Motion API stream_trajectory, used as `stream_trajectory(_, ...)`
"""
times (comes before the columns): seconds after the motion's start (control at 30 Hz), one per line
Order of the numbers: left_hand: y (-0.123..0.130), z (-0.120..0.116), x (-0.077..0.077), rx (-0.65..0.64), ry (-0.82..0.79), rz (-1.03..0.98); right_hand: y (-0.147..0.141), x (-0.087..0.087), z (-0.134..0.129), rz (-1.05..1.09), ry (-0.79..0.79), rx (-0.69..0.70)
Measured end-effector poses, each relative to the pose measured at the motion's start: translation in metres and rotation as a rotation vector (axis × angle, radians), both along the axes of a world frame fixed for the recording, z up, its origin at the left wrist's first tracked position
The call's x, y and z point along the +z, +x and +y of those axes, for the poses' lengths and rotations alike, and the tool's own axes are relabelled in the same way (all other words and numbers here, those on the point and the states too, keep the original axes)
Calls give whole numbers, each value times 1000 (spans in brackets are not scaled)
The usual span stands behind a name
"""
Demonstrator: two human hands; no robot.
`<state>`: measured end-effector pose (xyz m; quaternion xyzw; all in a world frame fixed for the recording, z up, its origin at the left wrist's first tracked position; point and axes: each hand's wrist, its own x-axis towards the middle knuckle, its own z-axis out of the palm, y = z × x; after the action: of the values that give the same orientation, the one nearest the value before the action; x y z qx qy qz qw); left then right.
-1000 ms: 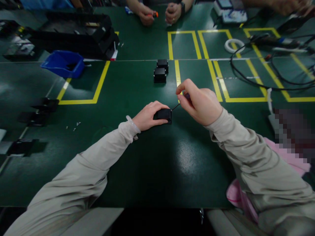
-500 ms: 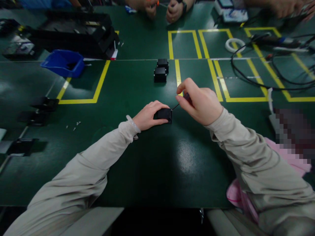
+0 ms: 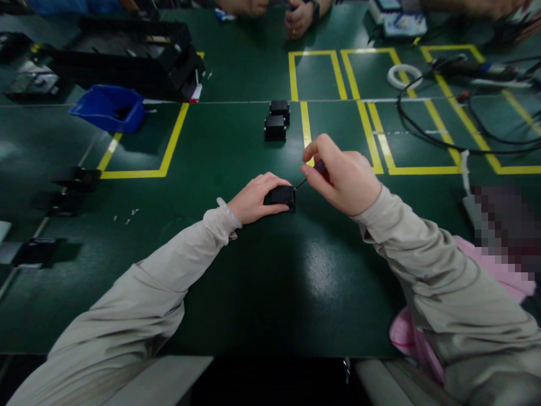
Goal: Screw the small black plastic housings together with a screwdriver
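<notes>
My left hand (image 3: 258, 198) grips a small black box (image 3: 282, 195) on the green table, fingers on its far side and thumb on its near side. My right hand (image 3: 343, 173) is closed around the dark handle of a screwdriver (image 3: 301, 184). Its thin shaft slants down to the left, and the tip meets the box's right end near the far corner. Whether a screw sits under the tip is too small to tell. Two similar black boxes (image 3: 275, 127) stand farther back, one behind the other. Several small screws (image 3: 134, 212) lie on the table to the left.
A blue bin (image 3: 110, 110) stands at the left before a large black tray (image 3: 122, 62). Dark parts (image 3: 40, 252) lie at the left edge. Black cables (image 3: 422, 132) and a white tape ring (image 3: 404, 76) are at the right. Across the table are a co-worker's hands (image 3: 298, 20).
My hands, the box and the screwdriver hold almost the same position. Across the table, a co-worker's hands have shifted, and the orange item there is out of sight.
</notes>
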<state>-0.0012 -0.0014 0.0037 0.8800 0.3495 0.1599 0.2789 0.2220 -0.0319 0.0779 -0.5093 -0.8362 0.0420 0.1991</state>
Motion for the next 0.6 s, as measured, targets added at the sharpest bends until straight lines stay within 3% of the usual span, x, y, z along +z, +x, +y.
stream_trajectory(0.6,0,0,0,4,-7,-7,1,-1,1,12,-8,14)
